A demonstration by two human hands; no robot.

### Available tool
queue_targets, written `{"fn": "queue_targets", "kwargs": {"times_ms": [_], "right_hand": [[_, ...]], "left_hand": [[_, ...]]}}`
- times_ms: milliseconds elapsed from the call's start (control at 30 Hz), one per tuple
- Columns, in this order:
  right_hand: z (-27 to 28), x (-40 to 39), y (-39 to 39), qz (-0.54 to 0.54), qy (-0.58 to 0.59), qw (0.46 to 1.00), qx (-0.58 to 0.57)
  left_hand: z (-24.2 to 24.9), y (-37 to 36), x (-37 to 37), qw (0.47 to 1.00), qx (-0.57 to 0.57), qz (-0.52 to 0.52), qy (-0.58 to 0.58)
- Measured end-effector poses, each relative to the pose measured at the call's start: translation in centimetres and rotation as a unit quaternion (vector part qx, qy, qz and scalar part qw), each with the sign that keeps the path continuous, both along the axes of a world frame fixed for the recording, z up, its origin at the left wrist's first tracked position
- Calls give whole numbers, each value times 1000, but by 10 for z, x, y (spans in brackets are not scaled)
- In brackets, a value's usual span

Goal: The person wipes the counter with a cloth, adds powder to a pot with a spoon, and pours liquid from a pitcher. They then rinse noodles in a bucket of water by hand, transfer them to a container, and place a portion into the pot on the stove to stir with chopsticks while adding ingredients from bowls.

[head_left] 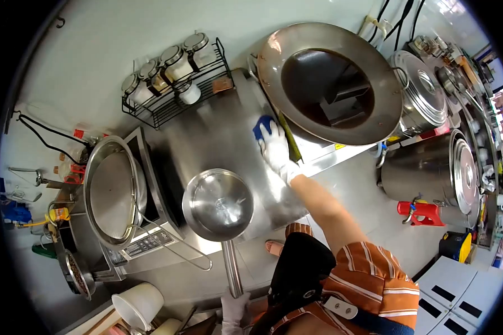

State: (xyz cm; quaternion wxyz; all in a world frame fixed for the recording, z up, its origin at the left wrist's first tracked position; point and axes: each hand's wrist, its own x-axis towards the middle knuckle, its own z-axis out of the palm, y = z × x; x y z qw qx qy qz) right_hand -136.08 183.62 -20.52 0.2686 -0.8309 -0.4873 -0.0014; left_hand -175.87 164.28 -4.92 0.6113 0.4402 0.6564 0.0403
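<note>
My right hand (275, 149), in a white glove, presses a blue cloth (262, 127) on the steel counter (207, 134), just left of the large wok. My left hand (236, 306), also gloved in white, is wrapped round the end of the handle of a steel pan (218, 205). The pan's round bowl is over the counter's front part and looks bare inside. Beside my right hand, a long green strip (289, 137) lies along the edge next to the wok.
A large wok (272, 89) of dark liquid stands at the upper right, with lidded steel pots (416, 167) beyond. A black rack (167, 109) of jars is against the wall. At left, a steel basin (112, 190) sits on a cooker. A white bucket (138, 304) is below.
</note>
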Motion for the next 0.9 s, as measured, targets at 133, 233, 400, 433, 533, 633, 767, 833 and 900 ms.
{"fn": "queue_targets", "kwargs": {"times_ms": [133,233,400,433,533,633,767,833,900], "right_hand": [[9,-37,-69,-15,1,1000,-10],[14,-52,-118,5,-7,1000,-26],[22,-44,-163,12,49,994,-99],[35,-39,-165,25,34,997,-64],[102,-28,-155,39,-33,999,8],[117,0,-116,23,-108,993,42],[93,22,-100,-10,-18,997,78],[92,18,-106,-15,-84,995,53],[84,18,-117,1,-186,982,-24]], "left_hand": [[6,23,13,999,34,-35,-2],[-14,30,5,1000,10,-21,-11],[-19,44,12,999,12,-21,-34],[-19,48,13,999,11,-23,-46],[-25,52,15,997,21,-32,-61],[-27,56,10,998,9,-47,-48],[-49,60,-2,997,2,-46,-59],[-41,62,6,998,2,-46,-47],[-15,64,20,998,9,-55,-16]]}}
